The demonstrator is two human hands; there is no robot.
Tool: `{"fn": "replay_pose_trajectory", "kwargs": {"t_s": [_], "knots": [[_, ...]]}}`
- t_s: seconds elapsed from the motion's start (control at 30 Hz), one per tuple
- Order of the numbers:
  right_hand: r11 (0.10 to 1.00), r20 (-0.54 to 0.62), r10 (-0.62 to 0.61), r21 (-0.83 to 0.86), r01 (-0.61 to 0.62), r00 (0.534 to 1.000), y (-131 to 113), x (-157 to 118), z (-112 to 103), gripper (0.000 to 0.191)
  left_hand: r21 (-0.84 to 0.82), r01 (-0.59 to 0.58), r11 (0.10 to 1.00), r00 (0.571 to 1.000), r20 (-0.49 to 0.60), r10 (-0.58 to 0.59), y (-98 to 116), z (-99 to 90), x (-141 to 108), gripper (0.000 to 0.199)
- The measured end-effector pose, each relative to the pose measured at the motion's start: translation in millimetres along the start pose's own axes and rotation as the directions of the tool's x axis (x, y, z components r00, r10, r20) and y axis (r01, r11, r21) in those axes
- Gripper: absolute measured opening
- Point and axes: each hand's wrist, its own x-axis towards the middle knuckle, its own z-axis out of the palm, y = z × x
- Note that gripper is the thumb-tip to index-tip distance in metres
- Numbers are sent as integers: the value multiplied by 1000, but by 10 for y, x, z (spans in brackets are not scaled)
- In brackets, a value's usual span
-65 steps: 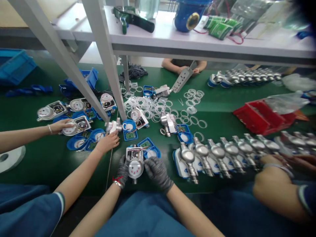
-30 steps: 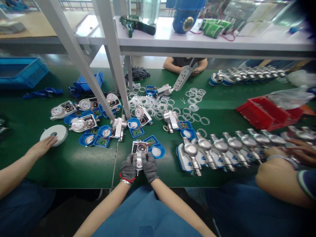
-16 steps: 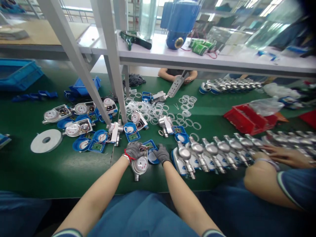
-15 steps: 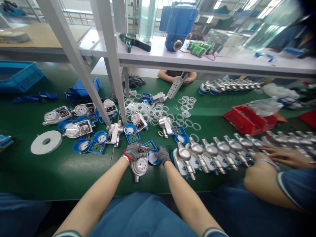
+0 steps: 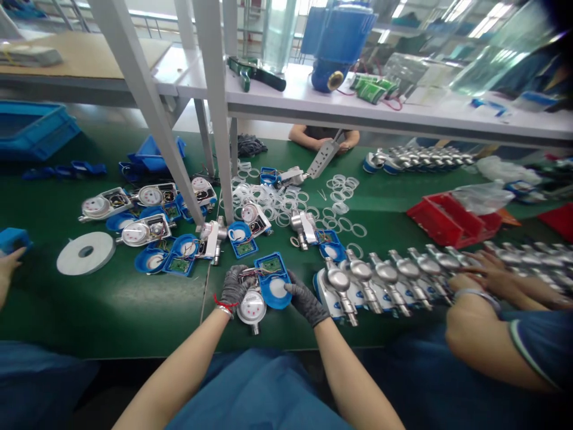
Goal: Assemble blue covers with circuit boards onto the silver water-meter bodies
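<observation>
My left hand (image 5: 234,285), in a grey glove with a red cord at the wrist, is closed around the upper side of a water meter (image 5: 251,307) with a round white dial. Wires run from the meter to a blue cover (image 5: 274,288), which carries a green circuit board and a white round disc. Gripping the right edge of that cover is my gloved right hand (image 5: 306,298), its thumb over the rim. The cover is raised and tilted towards me, beside the meter.
Opened meters (image 5: 147,232) and a white tape roll (image 5: 86,253) lie left. Clear rings (image 5: 268,200) are scattered ahead. A row of metal-bodied meters (image 5: 385,272) stands right, where a co-worker's hands (image 5: 487,272) reach in. Another person's hand (image 5: 8,272) holds a blue part at far left.
My right hand has lifted the blue cover and turned its inside towards me. A person's hand has appeared at the far left with a blue part.
</observation>
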Motion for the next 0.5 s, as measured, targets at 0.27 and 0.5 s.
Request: {"fn": "replay_pose_trajectory", "kwargs": {"t_s": [0.27,0.5], "knots": [[997,79,-12,-74,18,997,-164,132,286,62,135,-58,989,998,-32,63,135,-16,-51,32],[968,34,21,-251,-12,999,-281,126,515,63,300,-323,898,943,181,279,369,-432,101,23]]}}
